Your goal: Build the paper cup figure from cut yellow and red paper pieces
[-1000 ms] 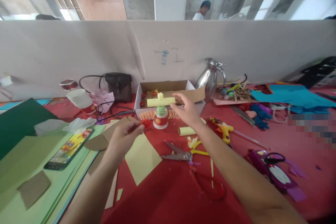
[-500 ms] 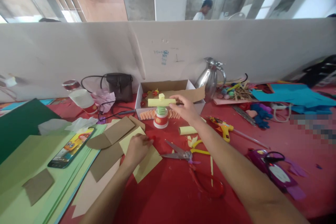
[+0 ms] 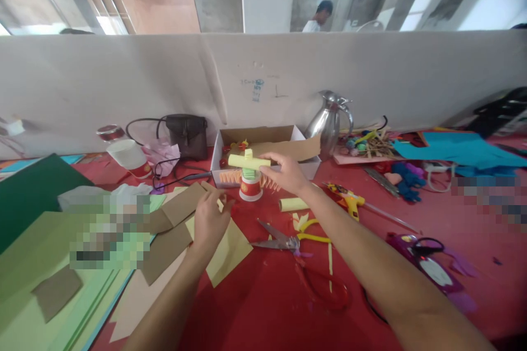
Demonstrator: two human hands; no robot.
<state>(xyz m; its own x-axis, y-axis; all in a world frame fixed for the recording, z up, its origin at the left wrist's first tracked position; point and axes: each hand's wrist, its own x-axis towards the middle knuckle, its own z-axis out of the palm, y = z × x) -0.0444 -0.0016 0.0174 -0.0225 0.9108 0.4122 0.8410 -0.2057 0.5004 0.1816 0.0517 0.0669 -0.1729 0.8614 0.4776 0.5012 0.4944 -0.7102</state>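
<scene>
Head | yellow roll point(image 3: 242, 162): right end pinched in right grip point(image 3: 290, 173) | left grip point(image 3: 211, 220): hold unclear

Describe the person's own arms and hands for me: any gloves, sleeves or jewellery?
The left hand and right hand are bare, with no gloves. Both the left forearm and right forearm are uncovered as far as the picture shows, with no sleeve, watch or bracelet visible. Small rings are too fine to rule out.

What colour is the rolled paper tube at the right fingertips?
The tube is pale yellow; see the head view.
</scene>
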